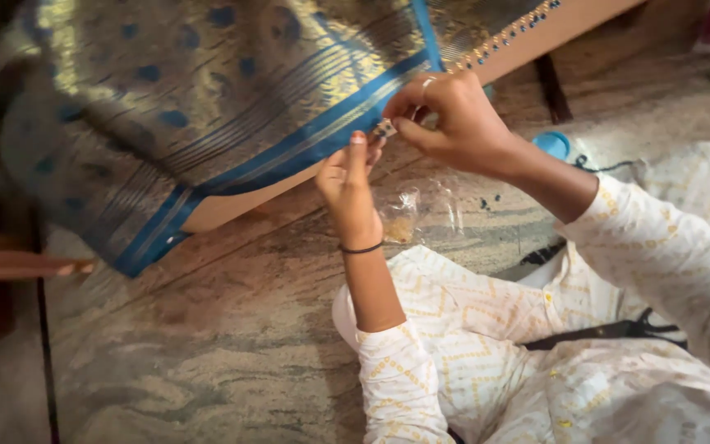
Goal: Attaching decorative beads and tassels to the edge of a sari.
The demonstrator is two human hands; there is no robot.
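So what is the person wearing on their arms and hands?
Both arms have long white sleeves with a yellow zigzag and dotted pattern, pushed up from the wrists. The left hand has a thin black band around its wrist. The right hand has a pale ring on one finger. No gloves on either.

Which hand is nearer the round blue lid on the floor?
Right. The right hand is up-left of the blue lid, pinching at the fabric's blue border; the left hand lies farther left.
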